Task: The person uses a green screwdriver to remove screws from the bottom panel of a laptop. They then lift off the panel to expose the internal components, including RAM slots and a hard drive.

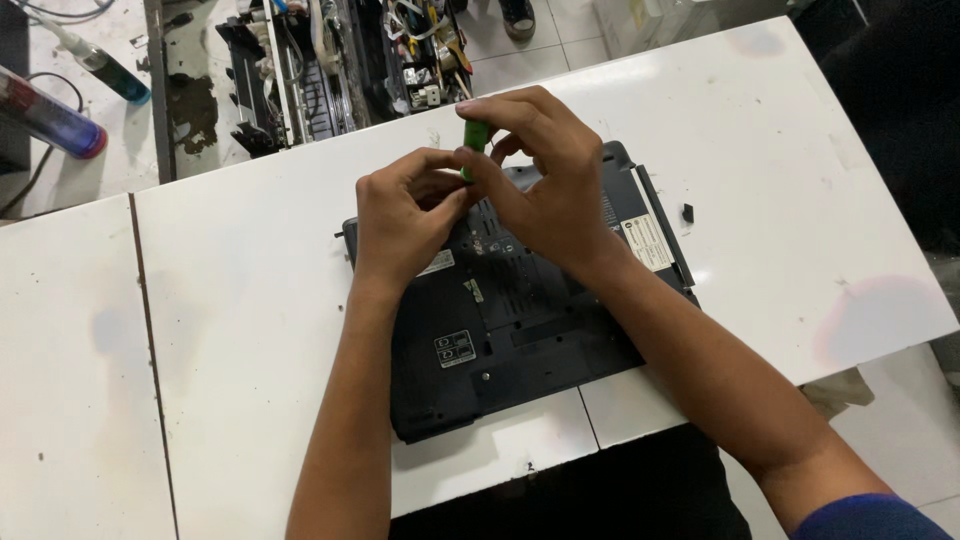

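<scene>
hands over upturned dark laptop (520,310) on white table (250,300) — our right hand (545,190) pinches green screwdriver (474,140) upright, left hand (405,215) curled steadying its tip — slip could strip the screw or lose it.

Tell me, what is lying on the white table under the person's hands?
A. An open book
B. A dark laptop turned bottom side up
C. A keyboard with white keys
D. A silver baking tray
B: the dark laptop shows its underside, with stickers and panel seams, on the white table, while the left hand and right hand hold a green-handled tool above it.
</scene>
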